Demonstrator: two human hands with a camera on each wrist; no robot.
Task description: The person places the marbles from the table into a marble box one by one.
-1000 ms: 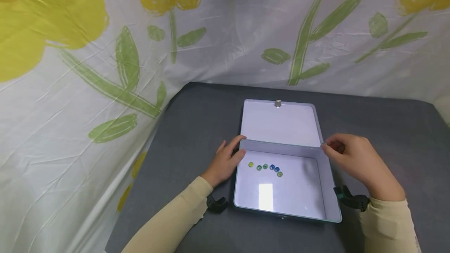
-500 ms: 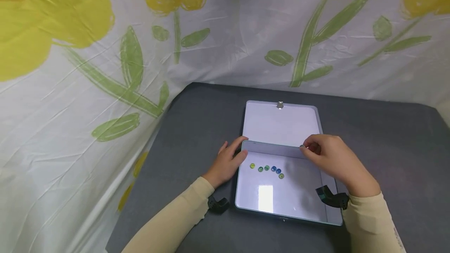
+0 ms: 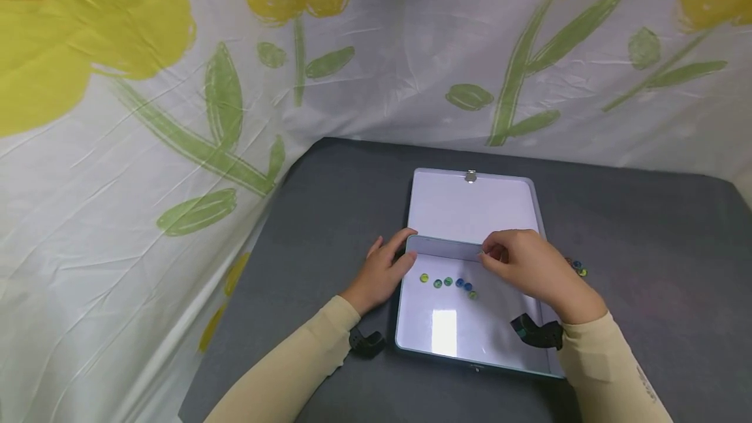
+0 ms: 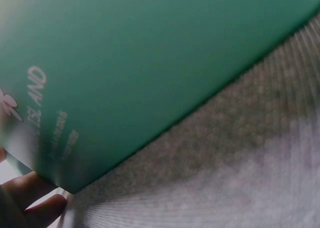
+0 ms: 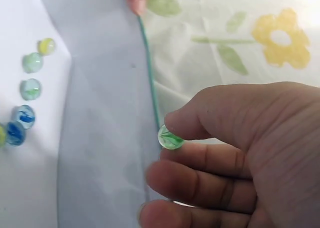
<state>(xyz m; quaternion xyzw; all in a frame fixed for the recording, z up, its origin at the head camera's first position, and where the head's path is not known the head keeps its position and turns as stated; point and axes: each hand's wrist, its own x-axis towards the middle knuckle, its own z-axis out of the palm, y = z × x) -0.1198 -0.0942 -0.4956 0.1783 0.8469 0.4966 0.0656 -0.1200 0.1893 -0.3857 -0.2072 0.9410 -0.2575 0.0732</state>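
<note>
In the head view my left hand (image 3: 378, 273) holds the rear left corner of a shallow tin box (image 3: 414, 328), thumb at the rim. The left wrist view shows the tin's green printed outside (image 4: 150, 83), with fingers at its corner. My right hand (image 3: 523, 266) is over the tin's back wall. Between its thumb and forefinger it pinches a clear glass marble (image 5: 170, 138) with a green swirl, right at the rim in the right wrist view. On the white floor of the tin lies a curved row of marbles: yellow (image 3: 424, 278), green (image 3: 448, 281), blue (image 3: 460, 282) and yellowish green (image 3: 473, 295).
The tin's white lid (image 3: 472, 204) lies folded back behind it, with a metal clasp (image 3: 470, 176) at its far edge. More marbles (image 3: 578, 266) sit on the dark grey table (image 3: 329, 207), partly hidden by my right wrist. A flowered cloth (image 3: 399, 83) hangs behind.
My right hand has moved left from the tin's rear right corner to the middle of its back wall, still pinching the marble. Marbles on the table at right have come into view. My left hand stays put.
</note>
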